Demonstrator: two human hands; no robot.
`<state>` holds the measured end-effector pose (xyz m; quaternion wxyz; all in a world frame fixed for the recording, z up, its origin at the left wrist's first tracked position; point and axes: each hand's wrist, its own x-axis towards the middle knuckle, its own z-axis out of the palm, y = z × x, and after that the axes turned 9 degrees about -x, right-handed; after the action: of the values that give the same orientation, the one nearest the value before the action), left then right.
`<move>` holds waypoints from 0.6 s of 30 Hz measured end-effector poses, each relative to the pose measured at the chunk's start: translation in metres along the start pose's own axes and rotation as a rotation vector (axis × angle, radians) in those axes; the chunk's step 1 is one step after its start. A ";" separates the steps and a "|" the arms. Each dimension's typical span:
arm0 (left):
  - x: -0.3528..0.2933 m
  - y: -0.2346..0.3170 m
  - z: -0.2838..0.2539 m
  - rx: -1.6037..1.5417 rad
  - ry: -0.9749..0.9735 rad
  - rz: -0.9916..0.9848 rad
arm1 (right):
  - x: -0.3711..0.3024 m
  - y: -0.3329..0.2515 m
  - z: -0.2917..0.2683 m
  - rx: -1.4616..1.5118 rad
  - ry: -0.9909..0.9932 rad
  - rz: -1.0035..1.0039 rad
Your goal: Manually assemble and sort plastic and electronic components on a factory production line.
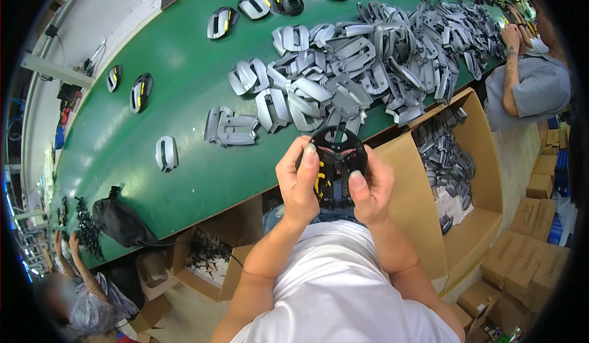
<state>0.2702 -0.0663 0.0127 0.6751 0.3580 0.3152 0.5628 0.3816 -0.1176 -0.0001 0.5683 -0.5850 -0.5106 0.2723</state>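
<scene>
Between my two hands, above the table's near edge, is a black plastic housing (338, 159) with a round open end and yellow parts inside. My left hand (297, 180) is closed on its left side, thumb pressed on the rim. On the opposite side my right hand (375, 190) grips it, thumb on the front face. A large heap of grey plastic shells (350, 95) lies just beyond my hands. To the left of the heap sit one grey slotted shell (230, 126) and a smaller grey shell (166, 153). The back of the housing is hidden from me.
Several black, grey and yellow assembled units (222, 22) line the far side of the green table (123, 159). A cardboard box (402, 183) of grey parts stands at my right, another box (228, 285) below the table at left. A black bag (123, 216) and two co-workers flank me.
</scene>
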 end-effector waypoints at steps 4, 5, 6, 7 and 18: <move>-0.001 -0.002 -0.005 0.011 -0.113 0.009 | -0.006 0.001 -0.003 0.024 0.002 -0.044; -0.001 -0.003 -0.005 0.007 -0.119 0.022 | -0.006 0.001 -0.004 0.021 0.006 -0.041; -0.001 -0.005 -0.005 0.006 -0.121 0.018 | -0.006 0.002 -0.003 0.030 0.021 -0.030; 0.000 -0.006 -0.005 0.030 -0.120 0.029 | -0.006 0.002 -0.002 0.038 0.036 -0.019; 0.002 -0.012 -0.017 0.378 -0.131 0.365 | 0.006 -0.008 0.003 0.119 -0.058 0.219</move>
<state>0.2630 -0.0632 -0.0062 0.5026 0.5642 0.3008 0.5819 0.3782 -0.1126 0.0086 0.5540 -0.5943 -0.4429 0.3792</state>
